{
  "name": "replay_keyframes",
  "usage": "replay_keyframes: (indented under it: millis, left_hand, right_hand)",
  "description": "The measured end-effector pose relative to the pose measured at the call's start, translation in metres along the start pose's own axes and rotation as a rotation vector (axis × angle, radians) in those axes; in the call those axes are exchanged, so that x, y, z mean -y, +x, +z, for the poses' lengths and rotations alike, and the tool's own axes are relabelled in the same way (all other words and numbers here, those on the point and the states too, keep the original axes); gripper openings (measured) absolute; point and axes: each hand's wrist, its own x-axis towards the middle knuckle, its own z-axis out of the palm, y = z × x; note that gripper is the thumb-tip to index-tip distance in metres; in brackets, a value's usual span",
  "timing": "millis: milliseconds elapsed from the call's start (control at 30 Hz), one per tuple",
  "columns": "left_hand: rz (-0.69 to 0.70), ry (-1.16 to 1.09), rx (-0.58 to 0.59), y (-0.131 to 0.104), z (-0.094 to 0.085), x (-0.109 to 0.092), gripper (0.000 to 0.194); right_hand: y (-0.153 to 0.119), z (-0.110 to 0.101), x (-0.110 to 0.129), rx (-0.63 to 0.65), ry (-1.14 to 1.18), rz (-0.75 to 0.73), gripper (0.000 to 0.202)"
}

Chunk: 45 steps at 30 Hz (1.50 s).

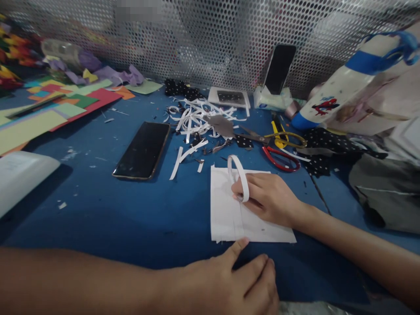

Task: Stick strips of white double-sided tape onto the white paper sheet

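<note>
A stack of white paper (226,205) lies on the blue table in front of me. My right hand (271,197) rests on it, with its fingers closed round the lower end of a white paper strip (242,175). That strip curves up into an upright loop above the sheets; where it ends is hidden by my fingers. At the near edge of the stack, one outstretched digit of my left hand (238,280) touches the paper. The other fingers of that hand extend toward the table's front edge, holding nothing.
Beyond the stack lie a phone (144,151), a heap of white paper strips (193,116), red-handled scissors (280,159) and a yellow cutter (278,133). A bottle (341,83) leans at right. Coloured sheets (78,109) lie at left, before a perforated metal panel (203,39).
</note>
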Motion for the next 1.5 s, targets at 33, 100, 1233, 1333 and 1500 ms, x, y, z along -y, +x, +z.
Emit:
replay_keyframes:
  millis: [33, 100, 1233, 1333, 1500]
  left_hand:
    - [-0.004, 0.000, -0.006, 0.000, 0.000, 0.001, 0.036]
    - [-0.002, -0.004, -0.016, 0.001, -0.002, 0.002, 0.035]
    - [-0.203, 0.374, -0.085, -0.001, 0.002, 0.004, 0.060]
    - [-0.214, 0.359, -0.091, 0.000, 0.003, 0.003, 0.059]
    - [-0.209, 0.263, -0.155, 0.001, 0.000, 0.015, 0.052]
  right_hand:
    - [0.000, 0.000, 0.000, 0.008, 0.006, 0.002, 0.008]
    - [0.000, -0.001, 0.000, 0.022, 0.026, 0.008, 0.009]
    - [0.015, 0.000, -0.011, -0.051, 0.462, 0.353, 0.007]
    - [0.017, -0.002, -0.010, -0.043, 0.438, 0.324, 0.009]
    - [0.017, -0.005, -0.008, -0.041, 0.406, 0.309, 0.008]
